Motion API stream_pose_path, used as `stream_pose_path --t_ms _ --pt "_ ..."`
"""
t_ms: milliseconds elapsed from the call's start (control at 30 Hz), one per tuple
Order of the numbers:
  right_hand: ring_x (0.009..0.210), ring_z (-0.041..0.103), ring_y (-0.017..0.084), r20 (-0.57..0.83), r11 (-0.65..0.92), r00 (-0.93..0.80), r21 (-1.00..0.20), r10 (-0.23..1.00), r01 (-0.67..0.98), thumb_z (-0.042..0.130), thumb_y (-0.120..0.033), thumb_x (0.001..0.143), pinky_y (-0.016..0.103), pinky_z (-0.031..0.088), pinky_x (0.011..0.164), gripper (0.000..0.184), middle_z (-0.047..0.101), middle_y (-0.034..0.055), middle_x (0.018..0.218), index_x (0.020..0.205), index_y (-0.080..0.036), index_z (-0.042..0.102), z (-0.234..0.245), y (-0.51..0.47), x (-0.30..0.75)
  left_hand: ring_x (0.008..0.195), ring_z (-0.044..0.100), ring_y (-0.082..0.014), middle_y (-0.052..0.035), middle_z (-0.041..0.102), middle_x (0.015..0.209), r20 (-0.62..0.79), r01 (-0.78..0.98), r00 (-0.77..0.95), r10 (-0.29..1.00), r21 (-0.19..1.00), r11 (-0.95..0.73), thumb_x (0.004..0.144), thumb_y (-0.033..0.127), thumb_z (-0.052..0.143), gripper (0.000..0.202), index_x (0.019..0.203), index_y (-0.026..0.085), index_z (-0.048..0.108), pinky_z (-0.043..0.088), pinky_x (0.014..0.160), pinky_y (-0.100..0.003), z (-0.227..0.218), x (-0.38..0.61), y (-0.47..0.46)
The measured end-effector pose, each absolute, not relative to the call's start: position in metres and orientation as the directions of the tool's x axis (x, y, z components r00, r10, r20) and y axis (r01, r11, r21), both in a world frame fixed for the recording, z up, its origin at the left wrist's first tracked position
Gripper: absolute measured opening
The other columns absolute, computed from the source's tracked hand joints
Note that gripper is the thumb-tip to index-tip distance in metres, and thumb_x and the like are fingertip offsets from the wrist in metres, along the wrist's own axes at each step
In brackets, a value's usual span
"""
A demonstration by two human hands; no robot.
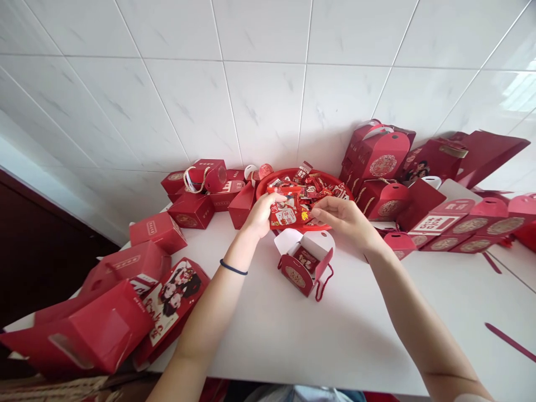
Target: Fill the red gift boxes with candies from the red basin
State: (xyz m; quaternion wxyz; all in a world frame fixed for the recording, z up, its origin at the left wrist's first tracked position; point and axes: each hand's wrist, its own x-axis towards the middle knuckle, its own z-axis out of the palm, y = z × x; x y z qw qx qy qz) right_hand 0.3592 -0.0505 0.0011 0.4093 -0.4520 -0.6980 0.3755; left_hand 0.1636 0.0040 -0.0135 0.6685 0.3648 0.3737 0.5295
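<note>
1. At the left of the frame, red printed cardboard gift boxes [157,230] are gathered, several folded up; their contents cannot be seen.
2. Left of centre, a flat red packet with white and yellow print [288,215] is held above the near rim of a round red plastic tray [333,176] by the fingers of the left hand [260,216].
3. At centre, red-wrapped sweets [318,183] are heaped in the tray. Below it, a small red box with white lining and cord handles [295,273] is stood open, a dark red packet [307,259] inside. It is judged part-filled, with closing left undone.
4. Right of centre, the right hand [341,216] is held narrow-fingered beside the packet's edge; whether the edge is gripped cannot be told.
5. At right, red boxes with gold round emblems [383,162] are stacked.
6. A white table [314,352] is backed by a white marbled tile wall [263,106].
</note>
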Motion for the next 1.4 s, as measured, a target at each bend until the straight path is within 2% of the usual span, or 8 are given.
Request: stream_pose_path --t_ms 167,400,533,700,900,1100,1233,1400 --pt "0.078 0.065 0.017 0.293 0.327 -0.17 -0.915 0.941 0.235 0.075 -0.055 0.081 0.029 0.053 0.068 0.05 0.07 0.0062 0.094 0.113 -0.018 0.06 0.0 -0.051 0.358 0.077 0.071 -0.0237 -0.0052 0.074 0.072 -0.041 -0.316 0.313 0.949 0.938 0.144 0.065 0.023 0.072 0.01 0.071 0.016 0.073 0.055 0.072 -0.032 -0.016 0.177 -0.009" --pt "0.073 0.064 0.016 0.283 0.345 -0.222 -0.876 0.933 0.336 0.072 -0.038 0.078 0.03 0.053 0.068 0.023 0.069 0.004 0.085 0.085 -0.017 0.066 0.0 -0.051 0.371 0.084 0.064 -0.0193 -0.0015 0.07 0.086 0.009 -0.018 0.457 0.89 1.0 -0.001 0.082 0.04 0.068 0.019 0.087 0.021 0.07 0.048 0.075 -0.029 -0.016 0.174 -0.018" --pt "0.074 0.065 0.017 0.232 0.341 -0.287 -0.835 0.929 0.431 0.069 -0.032 0.077 0.031 0.053 0.071 0.015 0.07 0.0033 0.084 0.082 -0.018 0.066 -0.003 -0.053 0.375 0.085 0.062 -0.0189 0.0004 0.067 0.084 0.07 0.139 0.384 0.921 0.981 -0.133 0.077 0.033 0.076 0.021 0.095 0.023 0.07 0.046 0.076 -0.028 -0.013 0.162 -0.015" --pt "0.074 0.066 0.017 0.108 0.331 -0.41 -0.785 0.906 0.524 0.061 -0.026 0.083 0.029 0.052 0.07 0.01 0.072 0.0029 0.082 0.085 -0.018 0.068 -0.016 -0.061 0.364 0.09 0.066 -0.022 -0.0041 0.072 0.092 0.12 0.156 0.401 0.908 0.968 -0.196 0.077 0.032 0.076 0.018 0.092 0.022 0.075 0.048 0.081 -0.03 -0.01 0.157 -0.015" --pt "0.079 0.066 0.018 0.146 0.349 -0.337 -0.638 0.93 0.686 0.055 -0.026 0.09 0.028 0.049 0.073 0.017 0.074 0.0037 0.087 0.088 -0.021 0.072 -0.013 -0.07 0.368 0.082 0.066 -0.0232 -0.005 0.076 0.087 0.15 0.213 0.419 0.895 0.942 -0.258 0.073 0.031 0.079 0.012 0.08 0.022 0.078 0.049 0.072 -0.027 -0.006 0.151 -0.015" --pt "0.091 0.064 0.021 0.077 0.598 -0.674 -0.542 0.735 0.59 0.043 -0.038 0.102 0.034 0.048 0.088 0.034 0.072 0.0055 0.089 0.097 -0.023 0.073 -0.013 -0.073 0.365 0.066 0.063 -0.0203 -0.0028 0.073 0.07 0.097 0.519 0.432 0.897 0.786 -0.335 0.079 0.029 0.069 0.016 0.065 0.022 0.071 0.041 0.059 -0.026 -0.004 0.137 -0.016" --pt "0.112 0.06 0.026 -0.008 0.631 -0.709 -0.449 0.705 0.633 0.036 -0.041 0.106 0.045 0.038 0.107 0.044 0.07 0.0076 0.092 0.085 -0.021 0.07 -0.02 -0.074 0.357 0.055 0.057 -0.0175 -0.0002 0.067 0.058 0.049 0.56 0.456 0.889 0.76 -0.329 0.074 0.033 0.072 0.022 0.055 0.023 0.066 0.035 0.05 -0.024 -0.007 0.131 -0.016" --pt "0.098 0.064 0.023 0.038 0.602 -0.687 -0.52 0.725 0.606 0.035 -0.047 0.106 0.04 0.045 0.098 0.047 0.071 0.008 0.097 0.09 -0.022 0.071 -0.014 -0.073 0.361 0.053 0.058 -0.0174 0.0004 0.067 0.057 0.02 0.529 0.495 0.869 0.786 -0.32 0.066 0.035 0.079 0.02 0.054 0.023 0.067 0.035 0.047 -0.023 -0.011 0.132 -0.013"
